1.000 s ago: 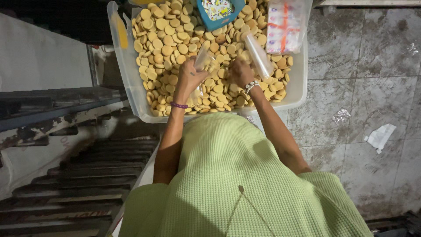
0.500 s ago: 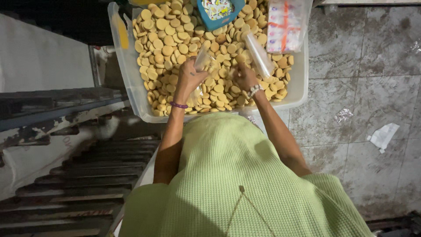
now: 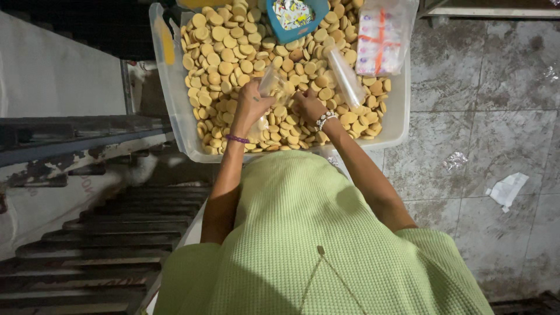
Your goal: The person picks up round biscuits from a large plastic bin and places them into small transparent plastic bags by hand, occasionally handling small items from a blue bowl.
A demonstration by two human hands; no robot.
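Left hand (image 3: 252, 105) fingers pinched small clear bag (image 3: 271, 81) above biscuit heap. Right hand (image 3: 308, 105) curled onto round biscuits (image 3: 233, 58), grip unclear. Filled white plastic tub (image 3: 175, 99); also held blue scoop (image 3: 291, 17), clear sleeve (image 3: 345, 76), wrapped packet stack (image 3: 382, 35).

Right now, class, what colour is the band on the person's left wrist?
Purple: the band circles the wrist just below the left hand, clearest in the head view.

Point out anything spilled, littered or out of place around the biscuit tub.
Two scraps lie loose on the grey floor to the right of the tub: a crumpled white paper and a small clear wrapper. No biscuits show outside the tub. The left hand holds a clear bag; the right hand rests among the biscuits.
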